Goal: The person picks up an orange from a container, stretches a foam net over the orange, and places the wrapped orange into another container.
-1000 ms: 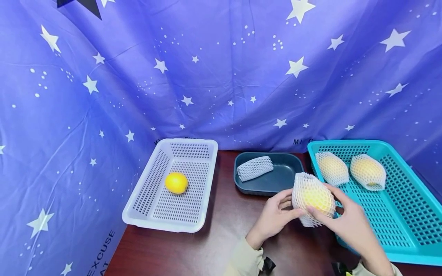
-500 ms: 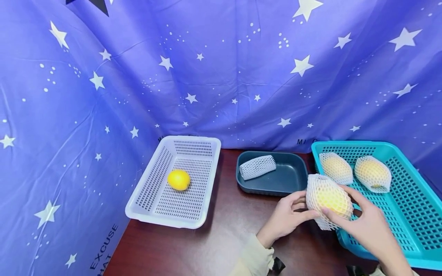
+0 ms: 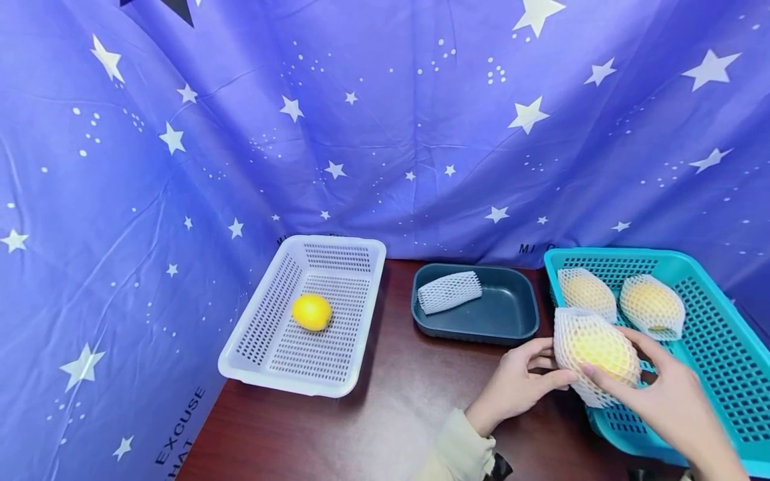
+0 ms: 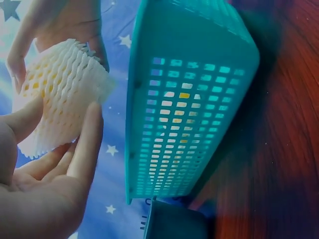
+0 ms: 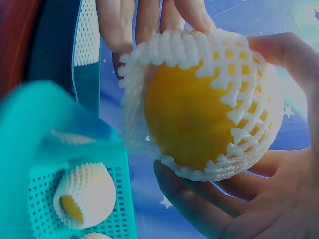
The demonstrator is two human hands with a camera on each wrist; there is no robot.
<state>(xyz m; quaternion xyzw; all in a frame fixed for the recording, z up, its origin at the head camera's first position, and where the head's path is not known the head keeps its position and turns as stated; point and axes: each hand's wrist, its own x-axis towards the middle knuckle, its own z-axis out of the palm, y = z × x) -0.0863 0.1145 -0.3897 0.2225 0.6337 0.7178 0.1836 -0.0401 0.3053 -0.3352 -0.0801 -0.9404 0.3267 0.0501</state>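
Note:
Both hands hold a lemon in a white foam net sleeve (image 3: 598, 354) over the near left edge of the teal basket. My left hand (image 3: 523, 381) pinches its left side between thumb and fingers. Around the right side curl the thumb and fingers of my right hand (image 3: 668, 387). The right wrist view shows bare yellow lemon skin (image 5: 187, 114) through the sleeve's open end. Two more sleeved fruits (image 3: 586, 294) lie at the back of the teal basket (image 3: 692, 374).
A white basket (image 3: 355, 347) at left holds one bare lemon (image 3: 311, 312). Between the baskets, a dark blue tray (image 3: 505, 307) holds a loose foam net sleeve (image 3: 450, 292). A star-printed blue cloth (image 3: 385, 133) hangs behind the brown table (image 3: 397, 414).
Both hands have moved right with the sleeved lemon, from beside the dark tray to over the teal basket's edge. The head view has shifted slightly.

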